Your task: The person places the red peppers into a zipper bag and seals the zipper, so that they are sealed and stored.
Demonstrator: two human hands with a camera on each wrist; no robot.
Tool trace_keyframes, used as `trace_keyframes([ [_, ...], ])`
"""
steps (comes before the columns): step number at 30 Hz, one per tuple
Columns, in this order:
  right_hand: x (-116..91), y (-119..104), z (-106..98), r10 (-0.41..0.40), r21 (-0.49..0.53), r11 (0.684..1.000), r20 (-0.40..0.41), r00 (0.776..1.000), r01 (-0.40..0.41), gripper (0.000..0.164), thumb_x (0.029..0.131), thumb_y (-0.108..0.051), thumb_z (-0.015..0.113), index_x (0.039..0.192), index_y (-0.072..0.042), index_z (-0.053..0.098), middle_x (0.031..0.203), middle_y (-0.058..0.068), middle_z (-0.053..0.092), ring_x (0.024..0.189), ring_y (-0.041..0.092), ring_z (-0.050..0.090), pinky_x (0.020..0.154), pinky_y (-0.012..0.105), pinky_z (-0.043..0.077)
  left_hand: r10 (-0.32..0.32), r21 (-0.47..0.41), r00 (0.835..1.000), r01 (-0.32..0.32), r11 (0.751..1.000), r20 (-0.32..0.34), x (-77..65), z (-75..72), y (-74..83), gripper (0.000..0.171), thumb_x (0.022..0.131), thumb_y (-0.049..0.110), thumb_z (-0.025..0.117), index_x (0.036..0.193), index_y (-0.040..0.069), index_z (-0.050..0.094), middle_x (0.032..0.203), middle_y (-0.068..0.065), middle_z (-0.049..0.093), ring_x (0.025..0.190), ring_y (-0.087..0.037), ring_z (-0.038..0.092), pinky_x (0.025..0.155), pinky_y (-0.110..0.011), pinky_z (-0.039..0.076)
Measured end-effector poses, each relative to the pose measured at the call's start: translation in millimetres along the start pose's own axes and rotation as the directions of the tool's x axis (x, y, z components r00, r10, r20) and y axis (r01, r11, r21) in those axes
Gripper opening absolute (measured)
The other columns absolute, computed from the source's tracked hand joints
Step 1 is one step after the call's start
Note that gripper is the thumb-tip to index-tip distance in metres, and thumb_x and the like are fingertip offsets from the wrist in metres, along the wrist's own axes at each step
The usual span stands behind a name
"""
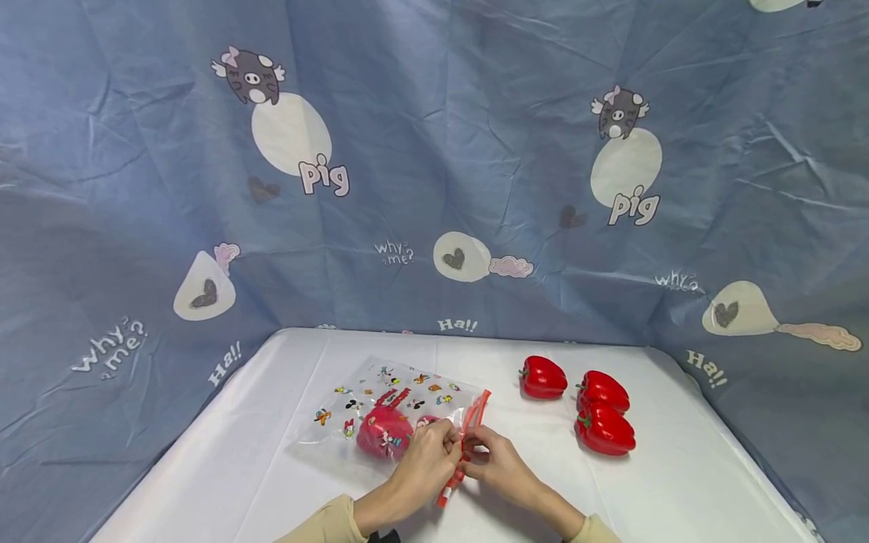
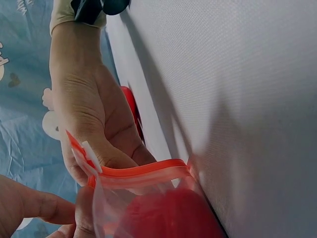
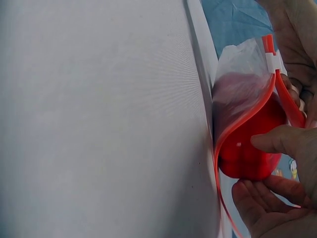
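Observation:
A clear zip bag (image 1: 407, 388) with cartoon prints and a red zip edge lies on the table. Inside show a red bell pepper (image 1: 383, 434) and, nearer the mouth, a second red one (image 3: 247, 153). My left hand (image 1: 424, 464) pinches the bag at its upper red lip. Opposite it, my right hand (image 1: 505, 467) has its fingers at the same lip, the thumb (image 3: 277, 140) showing in front of the pepper at the parted mouth; its exact hold is partly hidden. The white slider (image 3: 273, 62) sits at one end of the zip.
On the right of the white table (image 1: 516, 422) lie three more red peppers: one alone (image 1: 543, 377), and two touching, one farther back (image 1: 603, 391) and one in front (image 1: 606, 430). A blue printed cloth (image 1: 407, 196) hangs behind the table and along its sides.

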State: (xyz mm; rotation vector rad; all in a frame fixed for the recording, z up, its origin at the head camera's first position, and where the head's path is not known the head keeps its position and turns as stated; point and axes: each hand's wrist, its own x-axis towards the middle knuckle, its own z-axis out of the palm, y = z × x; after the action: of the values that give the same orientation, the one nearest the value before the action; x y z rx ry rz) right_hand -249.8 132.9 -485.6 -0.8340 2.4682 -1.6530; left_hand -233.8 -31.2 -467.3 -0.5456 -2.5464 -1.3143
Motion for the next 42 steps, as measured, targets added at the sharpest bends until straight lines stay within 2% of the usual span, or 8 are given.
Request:
trace_keyframes([
  [6, 1, 0, 1, 0.001, -0.007, 1.000, 0.003, 1.000, -0.001, 0.033, 0.081, -0.003, 0.073, 0.112, 0.000, 0.060, 0.107, 0.013, 0.064, 0.098, 0.011, 0.062, 0.090, 0.042, 0.052, 0.009, 0.029, 1.000, -0.009, 1.000, 0.003, 0.7, -0.1, 0.1, 0.006, 0.082, 0.003, 0.059, 0.083, 0.003, 0.064, 0.064, 0.007, 0.056, 0.054, 0.003, 0.047, 0.048, -0.017, 0.043],
  [15, 1, -3, 2, 0.011, -0.021, 1.000, 0.001, 1.000, -0.011, 0.033, 0.081, -0.002, 0.072, 0.111, 0.000, 0.060, 0.108, 0.014, 0.065, 0.098, 0.012, 0.062, 0.088, 0.042, 0.053, 0.006, 0.003, 1.000, -0.006, 1.000, 0.012, 0.4, 0.3, 0.4, 0.008, 0.081, 0.001, 0.057, 0.084, 0.000, 0.064, 0.065, 0.006, 0.057, 0.055, 0.003, 0.048, 0.047, -0.017, 0.043],
  [22, 1, 27, 4, 0.017, -0.040, 0.999, -0.024, 1.000, -0.018, 0.039, 0.080, -0.004, 0.074, 0.116, -0.002, 0.059, 0.108, 0.011, 0.065, 0.099, 0.011, 0.062, 0.089, 0.037, 0.053, 0.004, 0.024, 1.000, -0.004, 1.000, 0.009, 0.4, 1.1, 0.8, 0.005, 0.081, 0.003, 0.059, 0.081, 0.005, 0.063, 0.065, 0.008, 0.055, 0.055, 0.003, 0.046, 0.048, -0.017, 0.042],
  [28, -4, 36, -2, 0.009, 0.016, 1.000, -0.035, 0.999, -0.009, 0.045, 0.082, -0.010, 0.074, 0.123, 0.000, 0.056, 0.112, 0.011, 0.065, 0.106, 0.025, 0.063, 0.091, 0.036, 0.052, 0.011, 0.057, 1.000, -0.011, 0.998, -0.008, -0.4, 1.8, 0.2, 0.011, 0.083, 0.006, 0.060, 0.074, 0.013, 0.060, 0.063, 0.011, 0.053, 0.054, 0.004, 0.044, 0.049, -0.016, 0.040],
  [31, -7, 38, -6, 0.009, 0.021, 1.000, -0.036, 0.999, -0.008, 0.047, 0.083, -0.010, 0.073, 0.125, 0.001, 0.055, 0.113, 0.013, 0.065, 0.107, 0.032, 0.062, 0.092, 0.036, 0.052, 0.012, 0.067, 1.000, -0.011, 0.998, -0.011, -0.5, 1.5, 0.1, 0.010, 0.083, 0.007, 0.061, 0.074, 0.012, 0.060, 0.063, 0.011, 0.052, 0.055, 0.004, 0.044, 0.049, -0.016, 0.039],
  [37, -14, 38, -18, 0.066, 0.011, 0.998, -0.032, 0.997, -0.065, 0.051, 0.082, -0.010, 0.074, 0.128, 0.001, 0.054, 0.119, 0.017, 0.062, 0.111, 0.034, 0.060, 0.093, 0.030, 0.051, 0.011, 0.065, 1.000, -0.011, 0.998, -0.006, 0.0, 0.3, 0.3, 0.008, 0.083, 0.005, 0.060, 0.077, 0.008, 0.062, 0.062, 0.011, 0.051, 0.054, 0.003, 0.043, 0.048, -0.017, 0.039],
  [42, -21, 39, -30, 0.096, 0.014, 0.995, -0.055, 0.994, -0.096, 0.053, 0.081, -0.010, 0.075, 0.128, 0.002, 0.054, 0.120, 0.019, 0.061, 0.111, 0.033, 0.060, 0.094, 0.031, 0.051, 0.014, 0.065, 1.000, -0.013, 0.998, -0.010, 0.8, -1.3, 1.0, 0.007, 0.083, 0.004, 0.059, 0.078, 0.008, 0.063, 0.062, 0.011, 0.051, 0.054, 0.003, 0.043, 0.049, -0.016, 0.039],
])
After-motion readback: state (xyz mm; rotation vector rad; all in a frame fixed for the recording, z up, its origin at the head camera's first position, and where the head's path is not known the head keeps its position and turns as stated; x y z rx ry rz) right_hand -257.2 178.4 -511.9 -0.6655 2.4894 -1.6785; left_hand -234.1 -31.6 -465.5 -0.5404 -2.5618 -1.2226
